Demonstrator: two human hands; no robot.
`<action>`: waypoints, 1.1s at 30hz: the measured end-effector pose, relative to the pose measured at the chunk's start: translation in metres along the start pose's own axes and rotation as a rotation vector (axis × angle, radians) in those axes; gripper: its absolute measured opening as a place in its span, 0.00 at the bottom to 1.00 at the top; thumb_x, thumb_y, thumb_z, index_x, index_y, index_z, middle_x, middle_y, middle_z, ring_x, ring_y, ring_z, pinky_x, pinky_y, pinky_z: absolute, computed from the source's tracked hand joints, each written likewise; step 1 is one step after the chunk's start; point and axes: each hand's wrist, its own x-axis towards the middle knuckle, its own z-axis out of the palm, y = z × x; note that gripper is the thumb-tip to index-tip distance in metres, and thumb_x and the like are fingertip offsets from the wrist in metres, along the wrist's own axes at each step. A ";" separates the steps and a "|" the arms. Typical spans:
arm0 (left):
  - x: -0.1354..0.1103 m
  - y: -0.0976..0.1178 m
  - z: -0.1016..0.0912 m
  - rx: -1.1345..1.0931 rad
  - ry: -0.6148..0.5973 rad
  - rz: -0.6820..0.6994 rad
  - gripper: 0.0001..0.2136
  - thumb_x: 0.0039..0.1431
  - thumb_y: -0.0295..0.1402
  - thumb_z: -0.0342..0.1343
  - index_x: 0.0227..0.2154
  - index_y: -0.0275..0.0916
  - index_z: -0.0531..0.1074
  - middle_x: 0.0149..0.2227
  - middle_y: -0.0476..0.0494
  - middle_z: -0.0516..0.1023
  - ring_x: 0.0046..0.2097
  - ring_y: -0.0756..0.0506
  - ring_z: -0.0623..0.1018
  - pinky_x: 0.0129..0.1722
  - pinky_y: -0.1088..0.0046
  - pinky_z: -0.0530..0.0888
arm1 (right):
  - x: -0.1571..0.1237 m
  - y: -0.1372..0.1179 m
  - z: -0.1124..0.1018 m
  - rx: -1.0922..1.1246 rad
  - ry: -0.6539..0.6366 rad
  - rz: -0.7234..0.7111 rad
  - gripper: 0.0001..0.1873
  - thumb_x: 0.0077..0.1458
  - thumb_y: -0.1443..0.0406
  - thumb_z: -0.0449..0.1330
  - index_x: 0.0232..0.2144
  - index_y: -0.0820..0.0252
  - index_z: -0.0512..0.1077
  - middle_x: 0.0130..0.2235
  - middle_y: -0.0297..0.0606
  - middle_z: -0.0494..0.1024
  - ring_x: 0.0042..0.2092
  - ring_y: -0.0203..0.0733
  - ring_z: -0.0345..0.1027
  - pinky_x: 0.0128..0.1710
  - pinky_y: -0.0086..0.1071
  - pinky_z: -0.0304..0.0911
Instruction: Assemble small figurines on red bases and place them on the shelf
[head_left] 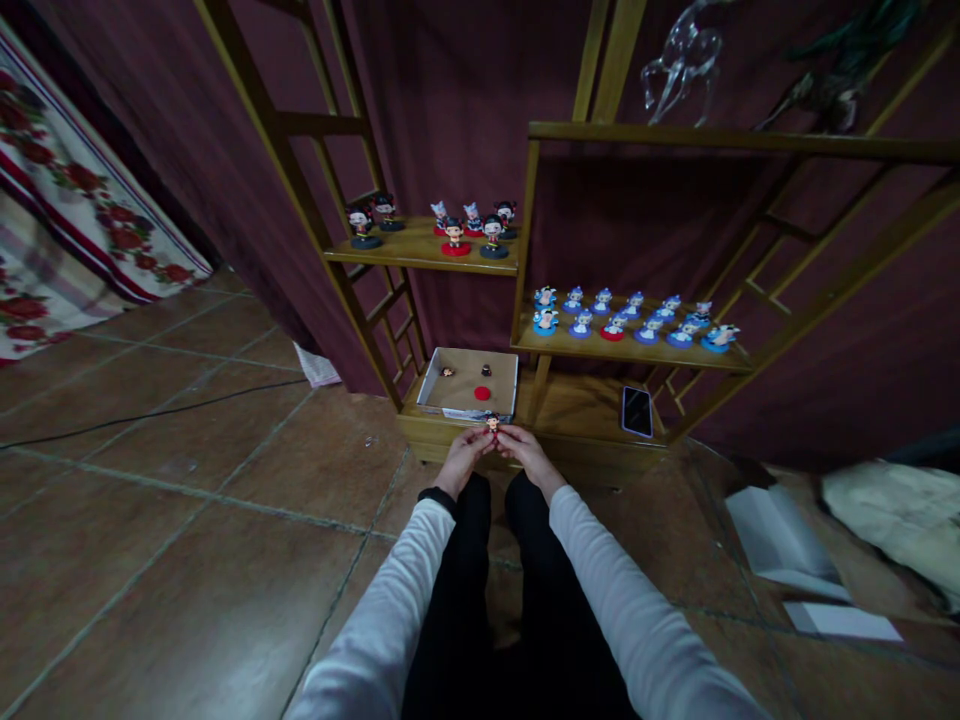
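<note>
Between my fingertips stands a small figurine (493, 423) with dark hair, on what looks like a red base. My left hand (468, 452) pinches it from the left, and my right hand (525, 447) closes on it from the right. Just beyond my hands sits a shallow open box (450, 408) on the lowest shelf. Inside it are a round red base (482, 393), a dark-haired figure (447, 371) lying down and a small dark figure (486, 370). My fingers partly hide the held figurine's lower part.
Figurines on round bases stand on the upper-left shelf (420, 258) and the right middle shelf (637, 350). A phone (637, 411) lies on the lowest board. A clear glass horse (684, 65) stands on top. White packaging (784, 540) lies on the floor at right; a cable (157, 411) crosses the left.
</note>
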 end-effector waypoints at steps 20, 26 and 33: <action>-0.002 -0.001 0.004 0.086 0.044 0.115 0.21 0.30 0.28 0.68 0.33 0.35 0.70 0.33 0.45 0.76 0.34 0.49 0.75 0.42 0.69 0.69 | -0.005 -0.004 -0.001 -0.009 0.036 0.001 0.26 0.37 0.62 0.65 0.43 0.55 0.70 0.42 0.38 0.76 0.38 0.39 0.69 0.32 0.29 0.61; -0.003 0.001 0.004 0.106 0.051 0.096 0.23 0.30 0.28 0.68 0.34 0.35 0.70 0.34 0.44 0.77 0.35 0.48 0.75 0.42 0.68 0.68 | -0.004 -0.003 -0.001 -0.019 0.026 0.010 0.26 0.38 0.61 0.65 0.44 0.55 0.70 0.43 0.39 0.75 0.39 0.40 0.68 0.33 0.29 0.61; -0.004 0.003 0.005 0.125 0.073 0.103 0.22 0.30 0.27 0.68 0.34 0.35 0.71 0.32 0.45 0.77 0.34 0.48 0.74 0.43 0.68 0.68 | -0.002 0.001 -0.002 0.004 0.028 -0.010 0.25 0.37 0.62 0.65 0.43 0.54 0.70 0.43 0.38 0.76 0.39 0.39 0.69 0.33 0.29 0.61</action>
